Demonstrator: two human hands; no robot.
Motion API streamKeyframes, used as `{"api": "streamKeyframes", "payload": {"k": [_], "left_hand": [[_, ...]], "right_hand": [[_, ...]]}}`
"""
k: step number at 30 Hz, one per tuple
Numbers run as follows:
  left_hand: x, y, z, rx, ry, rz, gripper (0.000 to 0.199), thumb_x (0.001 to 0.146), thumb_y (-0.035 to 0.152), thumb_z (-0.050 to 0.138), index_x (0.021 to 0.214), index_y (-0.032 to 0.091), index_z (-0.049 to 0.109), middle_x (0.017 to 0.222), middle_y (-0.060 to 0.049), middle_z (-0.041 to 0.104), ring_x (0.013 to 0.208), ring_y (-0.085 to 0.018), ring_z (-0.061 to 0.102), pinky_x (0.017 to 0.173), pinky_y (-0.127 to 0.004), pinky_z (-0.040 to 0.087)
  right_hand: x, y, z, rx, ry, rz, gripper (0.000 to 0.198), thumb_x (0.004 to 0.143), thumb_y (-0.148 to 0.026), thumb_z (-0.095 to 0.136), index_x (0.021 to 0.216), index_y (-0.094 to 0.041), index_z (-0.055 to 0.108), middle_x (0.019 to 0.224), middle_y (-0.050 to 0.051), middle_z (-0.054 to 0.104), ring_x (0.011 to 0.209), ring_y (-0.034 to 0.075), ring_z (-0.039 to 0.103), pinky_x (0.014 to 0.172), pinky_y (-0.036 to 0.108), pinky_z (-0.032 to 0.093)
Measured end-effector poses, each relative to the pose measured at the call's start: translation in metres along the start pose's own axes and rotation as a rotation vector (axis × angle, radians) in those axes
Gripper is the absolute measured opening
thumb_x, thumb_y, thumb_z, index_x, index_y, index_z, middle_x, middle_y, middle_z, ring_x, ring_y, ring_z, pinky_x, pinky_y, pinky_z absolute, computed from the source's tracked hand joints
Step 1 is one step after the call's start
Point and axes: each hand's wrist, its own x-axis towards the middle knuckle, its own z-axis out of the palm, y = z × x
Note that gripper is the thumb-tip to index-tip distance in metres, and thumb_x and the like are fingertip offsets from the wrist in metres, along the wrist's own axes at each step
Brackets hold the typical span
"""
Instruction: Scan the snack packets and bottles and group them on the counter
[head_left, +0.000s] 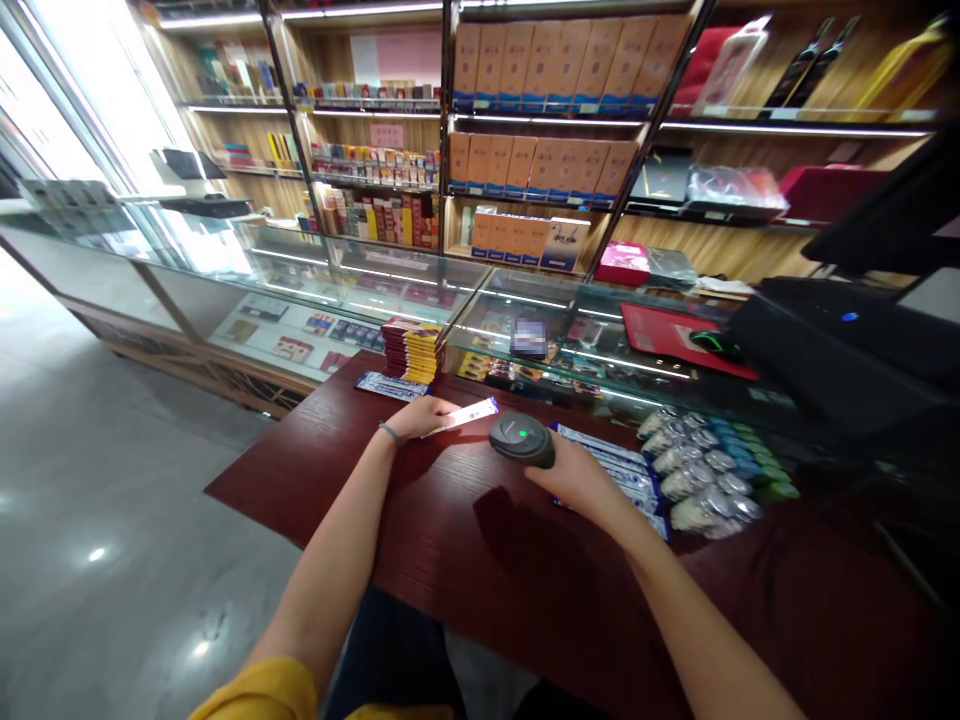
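My left hand (424,417) is closed on one end of a long, narrow packet (472,412), which it holds just above the dark red table. Bright light falls on the packet's face. In my right hand (574,470) is a black barcode scanner (521,437) with a small green light on top, its head turned toward the packet. Beside my right forearm lies a row of blue and white packets (615,465), partly covered by the hand. More such packets (391,386) lie beyond my left hand, by a stack of red and yellow packs (411,350).
Several rows of wrapped goods (697,465) stand at the table's right. Behind runs a glass display counter (360,275), with a red mat (667,335) and a black monitor-like device (832,350) on it. Shelves of orange boxes (562,60) line the wall.
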Motion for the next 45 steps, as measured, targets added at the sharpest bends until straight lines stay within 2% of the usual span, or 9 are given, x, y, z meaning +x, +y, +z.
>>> {"api": "streamKeyframes", "payload": {"k": [3, 7, 11, 15, 22, 27, 31, 40, 45], "left_hand": [[0.001, -0.004, 0.000, -0.031, -0.063, -0.028, 0.045, 0.082, 0.040, 0.058, 0.117, 0.017, 0.074, 0.098, -0.001, 0.076, 0.085, -0.019, 0.064, 0.076, -0.023, 0.045], [0.003, -0.005, 0.002, 0.006, -0.015, -0.050, 0.045, 0.085, 0.043, 0.056, 0.115, 0.015, 0.075, 0.095, -0.002, 0.076, 0.084, -0.020, 0.065, 0.075, -0.024, 0.046], [0.003, 0.006, -0.006, 0.130, 0.134, -0.057, 0.038, 0.089, 0.034, 0.054, 0.116, 0.018, 0.075, 0.095, -0.003, 0.077, 0.086, -0.020, 0.066, 0.075, -0.025, 0.047], [-0.005, 0.010, -0.028, 0.400, 0.331, -0.061, 0.029, 0.090, 0.023, 0.055, 0.110, 0.023, 0.076, 0.098, -0.006, 0.077, 0.090, -0.020, 0.068, 0.080, -0.025, 0.048], [-0.036, -0.042, -0.054, 0.708, 0.467, 0.031, 0.030, 0.098, 0.020, 0.047, 0.116, 0.023, 0.071, 0.117, -0.008, 0.071, 0.105, -0.020, 0.065, 0.093, -0.030, 0.049], [-0.049, -0.083, -0.053, 0.746, 0.475, 0.115, 0.030, 0.096, 0.018, 0.049, 0.117, 0.022, 0.071, 0.115, -0.010, 0.066, 0.110, -0.022, 0.059, 0.100, -0.035, 0.048], [-0.050, -0.100, -0.052, 0.734, 0.486, 0.102, 0.029, 0.097, 0.021, 0.049, 0.115, 0.024, 0.071, 0.109, -0.009, 0.064, 0.106, -0.021, 0.058, 0.099, -0.036, 0.049], [-0.053, -0.108, -0.054, 0.683, 0.444, 0.132, 0.033, 0.094, 0.020, 0.050, 0.120, 0.022, 0.071, 0.112, -0.009, 0.064, 0.107, -0.022, 0.059, 0.102, -0.038, 0.048], [-0.061, -0.108, -0.056, 0.675, 0.389, 0.148, 0.036, 0.093, 0.022, 0.049, 0.122, 0.021, 0.071, 0.115, -0.010, 0.064, 0.108, -0.023, 0.060, 0.105, -0.040, 0.047]], "right_hand": [[0.000, 0.000, -0.001, 0.037, 0.026, -0.007, 0.056, 0.073, -0.028, 0.067, 0.128, -0.024, 0.059, 0.116, 0.009, 0.073, 0.109, 0.030, 0.066, 0.091, 0.037, 0.048], [0.000, -0.001, -0.004, 0.070, 0.046, -0.025, 0.057, 0.073, -0.028, 0.067, 0.129, -0.025, 0.057, 0.116, 0.008, 0.073, 0.110, 0.030, 0.066, 0.092, 0.037, 0.048], [-0.001, -0.003, -0.007, 0.076, 0.052, -0.028, 0.056, 0.074, -0.029, 0.065, 0.130, -0.023, 0.056, 0.116, 0.009, 0.073, 0.111, 0.031, 0.066, 0.092, 0.039, 0.048], [-0.001, -0.001, -0.009, 0.073, 0.080, -0.065, 0.053, 0.074, -0.028, 0.063, 0.127, -0.022, 0.058, 0.116, 0.010, 0.073, 0.108, 0.032, 0.067, 0.089, 0.039, 0.049], [0.003, 0.002, -0.005, 0.076, 0.103, -0.066, 0.050, 0.074, -0.028, 0.064, 0.124, -0.022, 0.060, 0.108, 0.010, 0.075, 0.106, 0.032, 0.068, 0.089, 0.039, 0.049], [0.006, 0.007, -0.002, 0.094, 0.101, -0.081, 0.048, 0.075, -0.027, 0.063, 0.123, -0.022, 0.060, 0.105, 0.010, 0.076, 0.105, 0.032, 0.068, 0.088, 0.039, 0.050], [0.007, 0.008, -0.002, 0.118, 0.113, -0.072, 0.047, 0.074, -0.028, 0.064, 0.121, -0.023, 0.061, 0.102, 0.008, 0.076, 0.103, 0.032, 0.069, 0.086, 0.039, 0.050], [0.009, 0.005, -0.004, 0.092, 0.096, -0.030, 0.051, 0.073, -0.031, 0.062, 0.123, -0.022, 0.062, 0.108, 0.009, 0.075, 0.099, 0.031, 0.070, 0.083, 0.038, 0.050], [0.009, 0.006, -0.007, 0.121, 0.139, -0.046, 0.053, 0.071, -0.030, 0.063, 0.124, -0.021, 0.063, 0.100, 0.007, 0.076, 0.093, 0.030, 0.071, 0.078, 0.036, 0.052]]}}
